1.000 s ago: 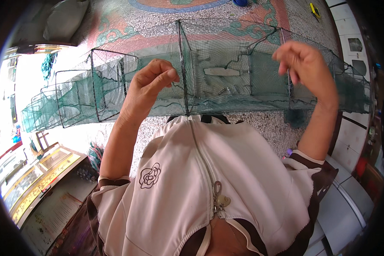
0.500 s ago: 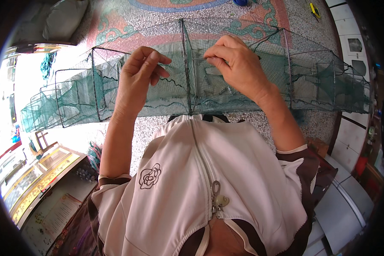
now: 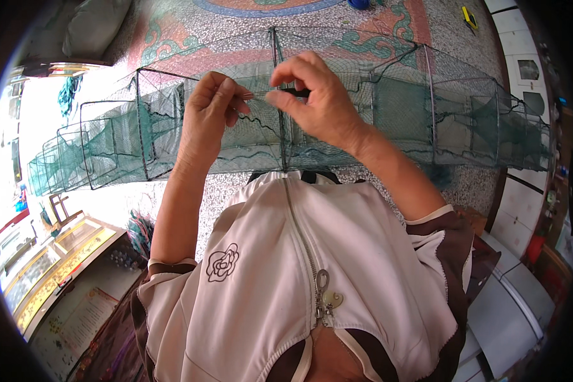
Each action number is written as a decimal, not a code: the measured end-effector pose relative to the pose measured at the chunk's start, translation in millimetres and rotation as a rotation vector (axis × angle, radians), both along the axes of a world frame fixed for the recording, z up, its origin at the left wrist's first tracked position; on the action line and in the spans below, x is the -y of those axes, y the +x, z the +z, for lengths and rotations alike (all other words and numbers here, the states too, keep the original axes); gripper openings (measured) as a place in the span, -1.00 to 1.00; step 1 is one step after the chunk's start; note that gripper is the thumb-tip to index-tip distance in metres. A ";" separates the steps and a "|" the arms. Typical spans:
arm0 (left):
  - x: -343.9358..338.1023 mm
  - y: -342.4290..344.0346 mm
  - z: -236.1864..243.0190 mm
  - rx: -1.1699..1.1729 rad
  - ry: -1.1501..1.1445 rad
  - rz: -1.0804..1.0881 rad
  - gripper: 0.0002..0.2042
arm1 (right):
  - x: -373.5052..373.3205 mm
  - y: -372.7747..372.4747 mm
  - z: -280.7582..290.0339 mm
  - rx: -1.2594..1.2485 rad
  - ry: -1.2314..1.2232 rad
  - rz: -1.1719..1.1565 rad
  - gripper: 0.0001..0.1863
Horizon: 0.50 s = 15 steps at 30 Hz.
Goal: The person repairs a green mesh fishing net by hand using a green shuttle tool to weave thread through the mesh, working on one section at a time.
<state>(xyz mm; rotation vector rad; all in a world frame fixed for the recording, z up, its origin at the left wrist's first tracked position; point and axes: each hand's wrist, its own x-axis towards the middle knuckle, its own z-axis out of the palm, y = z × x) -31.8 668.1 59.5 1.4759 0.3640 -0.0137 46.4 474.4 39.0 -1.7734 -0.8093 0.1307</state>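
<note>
A long net trap (image 3: pixel 398 108) of fine green mesh, stretched over dark rectangular wire frames, spans the view in front of me. Above its middle part, left of an upright frame, my left hand (image 3: pixel 213 105) is closed in a pinch. Whatever its fingertips hold is too fine to make out. Just to the right, my right hand (image 3: pixel 318 102) is curled with thumb and forefinger apart, the thumb tip blurred. A small dark thing (image 3: pixel 297 93) shows inside that hand; its kind is unclear. Dark cord runs through the mesh below the hands.
Beneath the net lies a speckled floor (image 3: pixel 468 63) with coloured patterns. A yellow object (image 3: pixel 470 18) lies at the far right, and a blue one (image 3: pixel 359 3) at the far edge. Left stands a glass-topped cabinet (image 3: pixel 76 254); a grey bag (image 3: pixel 95 28) is far left.
My right hand has moved left, close to my left hand, and its thumb and forefinger have parted. The left hand has barely moved.
</note>
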 end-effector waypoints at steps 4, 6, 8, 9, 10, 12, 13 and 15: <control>-2.7 -1.0 -2.4 0.026 -0.077 -0.011 -0.84 | -10.3 -4.0 -1.7 0.091 -0.027 -0.024 -0.81; -1.5 -2.3 -2.2 0.015 -0.080 -0.009 -0.84 | -13.5 -6.4 3.1 0.217 -0.073 -0.069 -0.83; 1.4 -3.0 -1.6 0.011 -0.099 0.004 -0.84 | -17.7 -8.1 12.9 0.458 -0.130 -0.146 -0.84; 3.6 -2.9 -1.4 0.000 -0.092 -0.014 -0.84 | -21.7 -8.5 19.4 0.390 -0.005 -0.096 -0.85; 6.5 -2.5 -1.3 -0.005 -0.090 -0.033 -0.85 | -26.7 -8.4 27.3 0.327 0.123 -0.066 -0.85; 14.0 -1.8 -1.5 0.063 -0.020 0.019 -0.86 | -33.4 -7.2 46.5 0.298 0.252 -0.017 -0.85; 17.9 -1.6 -1.7 0.079 0.004 0.013 -0.87 | -34.2 -3.0 57.6 0.144 0.365 0.017 -0.86; 24.4 -1.5 -2.2 0.117 0.051 0.000 -0.87 | -30.5 9.1 81.4 -0.130 0.572 0.103 -0.86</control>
